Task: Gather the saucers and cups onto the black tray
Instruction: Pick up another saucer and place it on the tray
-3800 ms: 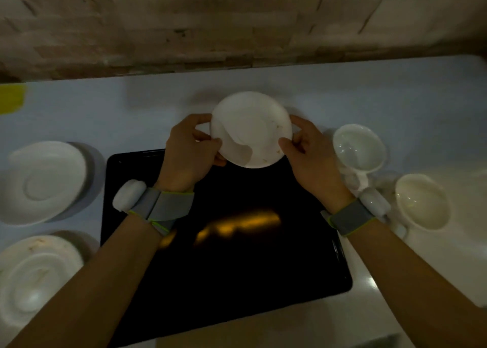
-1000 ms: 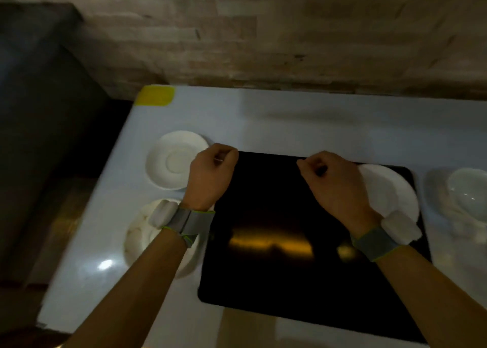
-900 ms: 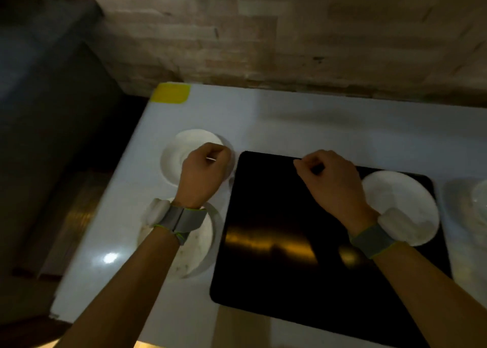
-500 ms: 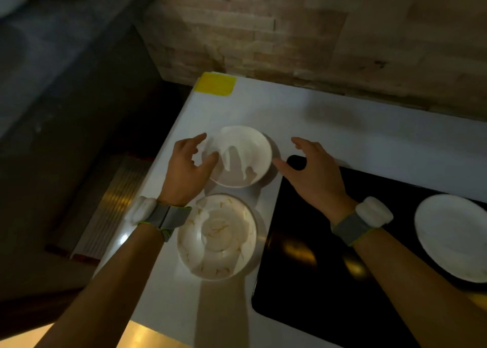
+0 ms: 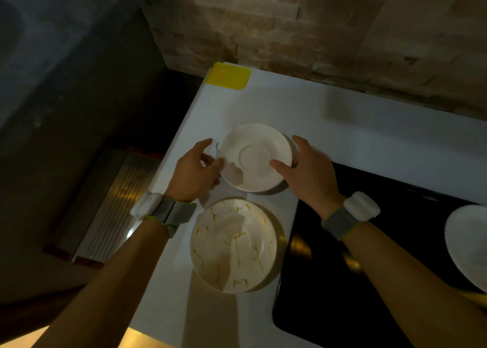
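A plain white saucer (image 5: 257, 156) sits near the white table's left side, gripped on both edges: my left hand (image 5: 195, 170) holds its left rim and my right hand (image 5: 307, 172) holds its right rim, thumb on top. Just below it lies a second white saucer (image 5: 233, 246) with yellow-brown streaks, untouched. The black tray (image 5: 342, 282) lies to the right, partly under my right forearm. A third white saucer (image 5: 469, 245) rests on the tray at the frame's right edge. No cups are in view.
The white table (image 5: 369, 126) ends at its left edge close to my left hand, with a dark floor and a metal grate (image 5: 116, 205) beyond. A yellow tape patch (image 5: 228, 76) marks the far left corner. A brick wall (image 5: 316, 26) runs behind.
Both hands left the saucer set on the tray, moved left, opened, and closed on the rims of the far plain saucer. The camera view swung left.
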### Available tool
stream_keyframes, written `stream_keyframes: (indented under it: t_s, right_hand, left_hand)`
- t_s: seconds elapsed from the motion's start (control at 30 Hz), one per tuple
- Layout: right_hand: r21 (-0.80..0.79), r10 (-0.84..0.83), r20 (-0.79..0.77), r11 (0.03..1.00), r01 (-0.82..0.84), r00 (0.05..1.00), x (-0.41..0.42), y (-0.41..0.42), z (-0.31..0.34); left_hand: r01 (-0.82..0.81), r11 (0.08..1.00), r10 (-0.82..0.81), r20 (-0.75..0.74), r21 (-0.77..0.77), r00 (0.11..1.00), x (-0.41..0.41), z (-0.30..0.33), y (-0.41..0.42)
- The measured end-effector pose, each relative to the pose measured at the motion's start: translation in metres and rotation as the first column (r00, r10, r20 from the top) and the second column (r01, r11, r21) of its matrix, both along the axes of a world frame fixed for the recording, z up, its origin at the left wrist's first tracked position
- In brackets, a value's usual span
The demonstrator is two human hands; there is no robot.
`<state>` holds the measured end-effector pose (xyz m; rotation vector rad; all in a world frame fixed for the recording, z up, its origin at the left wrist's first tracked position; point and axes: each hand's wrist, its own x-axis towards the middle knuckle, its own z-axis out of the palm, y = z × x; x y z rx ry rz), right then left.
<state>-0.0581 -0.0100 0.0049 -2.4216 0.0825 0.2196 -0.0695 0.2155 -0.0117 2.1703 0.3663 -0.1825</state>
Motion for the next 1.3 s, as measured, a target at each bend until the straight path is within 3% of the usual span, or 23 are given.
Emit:
stream_keyframes:
  t_s: [0.17,0.67,0.9,1.3]
  right_hand:
    - [-0.074,0.018,0.022,0.997,-0.017,1.000,0.004,0.000,-0.001]
    - [0.061,0.038,0.058,0.997,-0.042,0.998,0.002,-0.008,-0.002]
    - [0.157,-0.032,0.114,0.988,0.014,0.993,-0.006,-0.035,0.005]
    - [0.150,-0.176,0.121,0.976,0.157,0.977,-0.040,-0.111,0.013]
  left_hand:
    - [0.046,0.999,-0.046,0.001,0.003,0.999,0.004,-0.001,-0.002]
    - [0.053,0.998,-0.052,0.051,-0.025,0.997,0.004,0.004,-0.010]
    - [0.073,0.993,-0.065,0.086,-0.090,0.994,0.005,0.021,-0.034]
    - [0.215,0.969,-0.199,0.135,-0.124,0.971,-0.003,0.035,-0.108]
